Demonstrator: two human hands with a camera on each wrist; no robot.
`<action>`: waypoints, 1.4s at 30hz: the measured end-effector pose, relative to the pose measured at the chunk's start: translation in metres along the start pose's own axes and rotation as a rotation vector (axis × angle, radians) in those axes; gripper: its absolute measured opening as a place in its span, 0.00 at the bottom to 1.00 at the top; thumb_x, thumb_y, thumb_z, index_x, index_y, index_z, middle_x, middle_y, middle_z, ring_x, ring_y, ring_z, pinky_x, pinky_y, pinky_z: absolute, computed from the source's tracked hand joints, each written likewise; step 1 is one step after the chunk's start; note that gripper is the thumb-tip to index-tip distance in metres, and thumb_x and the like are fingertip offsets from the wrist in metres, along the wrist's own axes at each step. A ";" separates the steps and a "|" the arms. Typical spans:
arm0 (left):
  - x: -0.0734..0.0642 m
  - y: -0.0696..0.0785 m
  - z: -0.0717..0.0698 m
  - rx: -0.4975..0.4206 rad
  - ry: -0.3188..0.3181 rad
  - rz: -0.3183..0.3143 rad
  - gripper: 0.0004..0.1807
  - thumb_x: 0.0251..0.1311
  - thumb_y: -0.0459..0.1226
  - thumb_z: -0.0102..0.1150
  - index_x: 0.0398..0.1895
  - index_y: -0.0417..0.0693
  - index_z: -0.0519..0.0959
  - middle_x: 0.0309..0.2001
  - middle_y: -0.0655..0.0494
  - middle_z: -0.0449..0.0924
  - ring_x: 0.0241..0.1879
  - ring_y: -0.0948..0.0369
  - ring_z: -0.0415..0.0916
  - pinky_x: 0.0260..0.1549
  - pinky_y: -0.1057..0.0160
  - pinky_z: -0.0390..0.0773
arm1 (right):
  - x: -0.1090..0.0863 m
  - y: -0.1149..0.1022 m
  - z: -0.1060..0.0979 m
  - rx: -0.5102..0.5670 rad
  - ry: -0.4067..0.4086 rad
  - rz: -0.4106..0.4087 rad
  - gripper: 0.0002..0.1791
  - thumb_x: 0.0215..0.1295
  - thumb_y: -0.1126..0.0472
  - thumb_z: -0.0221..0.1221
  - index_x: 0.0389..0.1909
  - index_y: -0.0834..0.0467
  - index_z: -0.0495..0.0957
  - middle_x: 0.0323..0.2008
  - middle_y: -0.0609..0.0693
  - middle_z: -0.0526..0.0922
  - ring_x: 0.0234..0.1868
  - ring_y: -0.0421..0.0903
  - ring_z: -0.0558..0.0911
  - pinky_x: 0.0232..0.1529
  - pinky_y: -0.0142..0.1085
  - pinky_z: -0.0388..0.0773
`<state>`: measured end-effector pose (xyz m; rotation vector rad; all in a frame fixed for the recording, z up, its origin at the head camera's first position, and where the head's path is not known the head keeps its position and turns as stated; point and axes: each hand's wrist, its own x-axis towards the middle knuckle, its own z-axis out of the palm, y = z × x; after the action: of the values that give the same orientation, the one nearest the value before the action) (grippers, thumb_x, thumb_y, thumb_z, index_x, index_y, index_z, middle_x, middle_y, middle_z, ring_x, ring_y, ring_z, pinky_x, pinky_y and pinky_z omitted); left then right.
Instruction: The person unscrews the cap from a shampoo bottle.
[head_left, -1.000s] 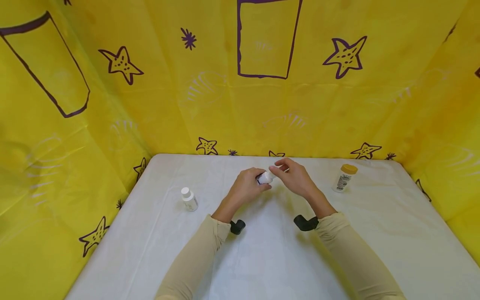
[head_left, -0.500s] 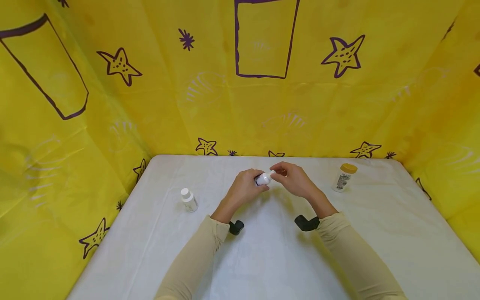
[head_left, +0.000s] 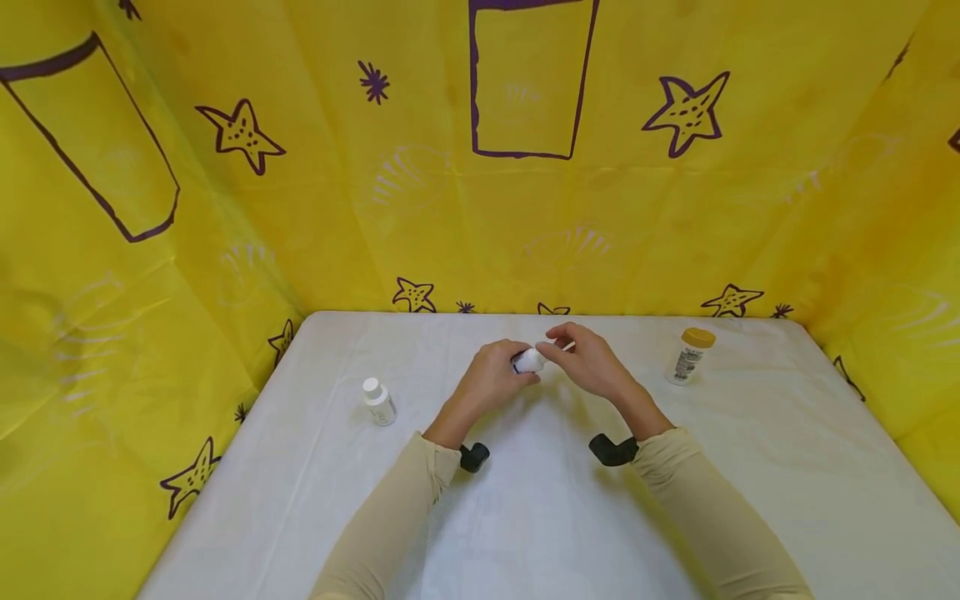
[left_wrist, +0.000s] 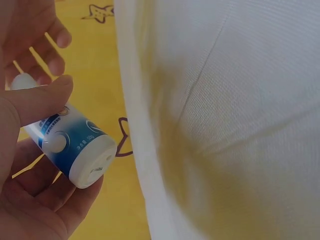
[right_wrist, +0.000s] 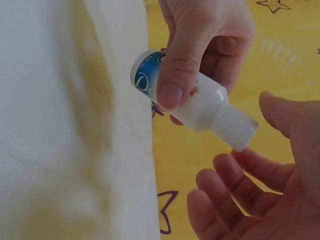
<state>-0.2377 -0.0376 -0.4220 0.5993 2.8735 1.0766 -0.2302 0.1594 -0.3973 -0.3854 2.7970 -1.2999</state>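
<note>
My left hand [head_left: 491, 375] grips a small white bottle [right_wrist: 205, 107] with a blue label, thumb on one side and fingers on the other. The bottle is tilted over the table, its white cap [right_wrist: 236, 128] towards my right hand [head_left: 592, 362]. In the right wrist view the right thumb stands apart from the cap, and the loosely bent fingers lie just below it, one fingertip right at the cap's edge. The bottle's base [left_wrist: 95, 165] faces the left wrist camera, and part of the label is hidden under the left thumb.
A second white bottle [head_left: 379, 403] stands on the white-covered table [head_left: 525, 517] at the left. At the right stands a white bottle with a yellow lid [head_left: 689, 357]. A yellow printed curtain [head_left: 450, 208] rises along the table's back and sides.
The right fingers come off the cap, seen half a second ago between them, and spread slightly. The left hand keeps its grip on the bottle, nearly in place; the standing bottles stay put.
</note>
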 end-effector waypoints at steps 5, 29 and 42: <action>0.001 0.000 0.003 -0.008 -0.006 -0.004 0.23 0.59 0.43 0.73 0.57 0.48 0.83 0.48 0.52 0.85 0.44 0.57 0.79 0.48 0.55 0.81 | -0.001 0.003 0.000 -0.019 0.020 0.046 0.26 0.73 0.43 0.58 0.58 0.59 0.77 0.47 0.58 0.84 0.46 0.53 0.81 0.42 0.40 0.78; 0.001 -0.001 0.007 0.000 -0.010 0.014 0.21 0.58 0.43 0.74 0.54 0.50 0.84 0.47 0.52 0.86 0.42 0.58 0.79 0.46 0.57 0.80 | -0.003 0.006 0.000 0.007 0.058 0.016 0.22 0.70 0.44 0.63 0.48 0.60 0.76 0.42 0.56 0.81 0.41 0.50 0.78 0.41 0.37 0.74; 0.002 -0.002 0.009 0.029 -0.024 0.022 0.20 0.58 0.43 0.74 0.53 0.49 0.84 0.47 0.52 0.86 0.43 0.59 0.79 0.46 0.58 0.81 | -0.005 0.008 0.004 -0.014 0.054 -0.165 0.16 0.67 0.63 0.64 0.53 0.63 0.79 0.49 0.59 0.82 0.49 0.55 0.81 0.52 0.50 0.78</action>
<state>-0.2395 -0.0328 -0.4301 0.6425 2.8738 1.0253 -0.2263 0.1628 -0.4061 -0.6020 2.8733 -1.3400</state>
